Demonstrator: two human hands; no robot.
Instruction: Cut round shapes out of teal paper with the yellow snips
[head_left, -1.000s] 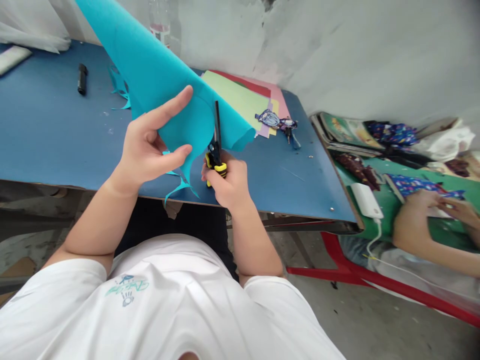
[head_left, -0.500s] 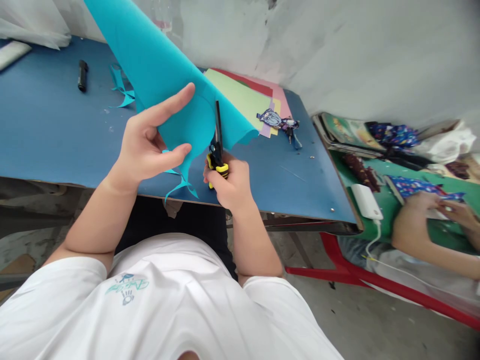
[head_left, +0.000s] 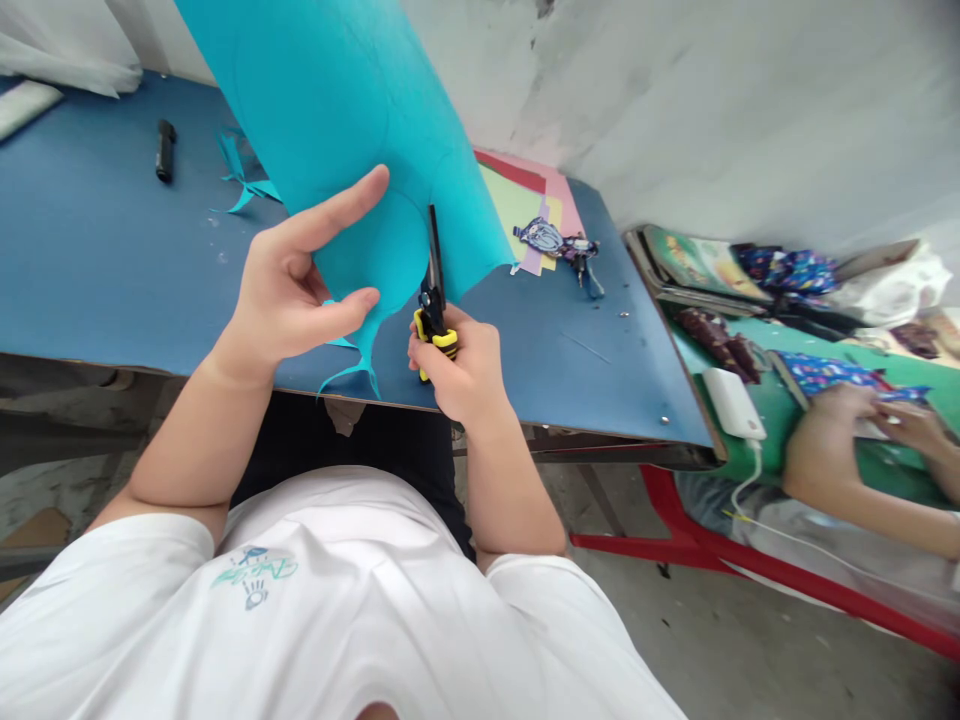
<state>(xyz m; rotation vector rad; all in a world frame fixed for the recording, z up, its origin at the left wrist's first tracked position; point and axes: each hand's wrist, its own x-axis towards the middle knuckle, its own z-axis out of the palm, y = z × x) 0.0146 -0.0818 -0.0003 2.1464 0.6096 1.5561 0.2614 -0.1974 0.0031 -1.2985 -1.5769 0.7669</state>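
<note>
My left hand (head_left: pixel 292 275) grips a large sheet of blue paper (head_left: pixel 322 110), thumb and index finger in front, the other fingers partly hidden. Faint curved lines are drawn on the sheet, which is raised above the table and bends back at its right side. In my right hand (head_left: pixel 466 365) are scissors (head_left: pixel 433 320) with black blades and yellow-black handles, my fingers wrapped round them. The blades point away from me and sit at the cut edge of a rounded outline. A thin curling strip (head_left: pixel 360 375) of the same paper hangs below, near the table's front edge.
On the blue table (head_left: pixel 97 260) lie a black marker (head_left: pixel 166 150), blue paper scraps (head_left: pixel 244 175), coloured sheets (head_left: pixel 517 200) and keys with a patterned holder (head_left: pixel 551 240). At right, another person's hands (head_left: pixel 877 405) work at a green table (head_left: pixel 780 450) with a white power bank (head_left: pixel 733 403).
The upper part of the blue sheet has swung upright and fanned wider, covering more of the coloured sheets. The hanging strip has shifted slightly left. Both my hands have hardly moved.
</note>
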